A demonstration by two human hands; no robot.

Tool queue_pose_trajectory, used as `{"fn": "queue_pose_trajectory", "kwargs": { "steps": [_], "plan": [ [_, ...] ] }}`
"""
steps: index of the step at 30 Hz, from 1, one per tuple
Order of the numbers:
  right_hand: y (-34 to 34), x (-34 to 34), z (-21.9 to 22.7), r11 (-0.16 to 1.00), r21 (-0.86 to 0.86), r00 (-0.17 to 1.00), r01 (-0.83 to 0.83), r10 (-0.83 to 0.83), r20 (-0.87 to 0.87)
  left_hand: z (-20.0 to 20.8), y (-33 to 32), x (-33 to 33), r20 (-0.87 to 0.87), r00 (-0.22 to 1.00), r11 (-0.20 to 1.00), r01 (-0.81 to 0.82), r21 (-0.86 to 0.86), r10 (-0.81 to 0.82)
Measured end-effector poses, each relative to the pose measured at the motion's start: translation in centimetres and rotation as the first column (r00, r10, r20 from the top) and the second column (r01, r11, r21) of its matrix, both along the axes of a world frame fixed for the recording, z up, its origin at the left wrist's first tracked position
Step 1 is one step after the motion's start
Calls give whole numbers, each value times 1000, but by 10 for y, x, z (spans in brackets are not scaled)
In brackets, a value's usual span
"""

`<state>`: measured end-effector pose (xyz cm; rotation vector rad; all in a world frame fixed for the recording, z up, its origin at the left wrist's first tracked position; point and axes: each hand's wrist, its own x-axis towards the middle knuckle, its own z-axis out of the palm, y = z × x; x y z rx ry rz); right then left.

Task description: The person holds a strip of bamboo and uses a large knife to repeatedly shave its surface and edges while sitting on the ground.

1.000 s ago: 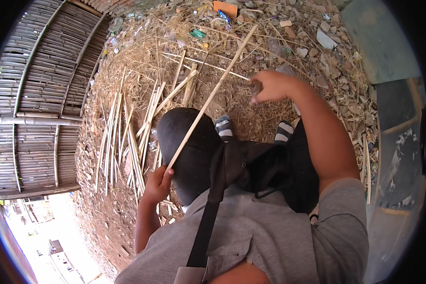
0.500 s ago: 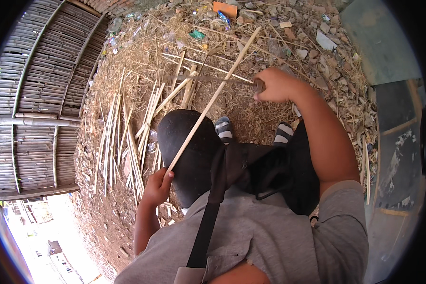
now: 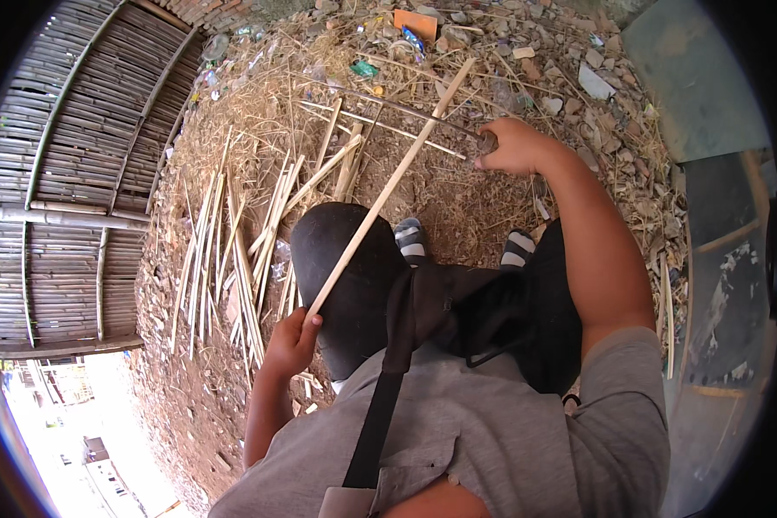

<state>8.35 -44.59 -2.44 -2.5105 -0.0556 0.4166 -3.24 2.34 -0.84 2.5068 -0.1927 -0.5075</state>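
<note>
2 bare hands are at work over the ground (image 3: pixel 457 194). The left hand (image 3: pixel 292 344) has its fingers closed on the lower end of 1 long pale stick (image 3: pixel 380 200), which slants up across 1 dark-clad knee (image 3: pixel 341 246). The right hand (image 3: pixel 511 147) has its fingers wrapped around the handle of 1 long dark blade (image 3: pixel 380 99). The blade crosses the stick near its upper end; whether they touch I cannot tell. The knee stands in the way of the ground beneath. Beside it, toward the ground's left edge by the bamboo wall (image 3: pixel 78 138), lie loose sticks (image 3: pixel 259 233), too overlapped to count. Near the ground's far edge lie 1 orange slab (image 3: pixel 416 23), 1 blue wrapper (image 3: pixel 413 39) and 1 green scrap (image 3: pixel 364 68). 2 striped sandals (image 3: pixel 411 238) rest between the knees.
</note>
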Motion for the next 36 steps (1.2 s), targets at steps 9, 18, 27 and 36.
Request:
{"fn": "queue_pose_trajectory", "kwargs": {
  "steps": [9,18,27,36],
  "plan": [
    [36,-21,8,949,-10,949,-314,314,-26,-8,5,-5,72,997,998,27,59,-31],
    [37,-14,-5,996,18,996,-86,86,6,2,4,-1,-6,1000,999,14,37,-14],
    [-14,-2,-6,989,74,985,128,-118,-129,1,-4,1,57,998,998,19,56,-22],
    [41,-20,12,927,-45,928,-372,371,-26,-6,10,1,-36,999,999,-5,-39,3]
  ]
}}
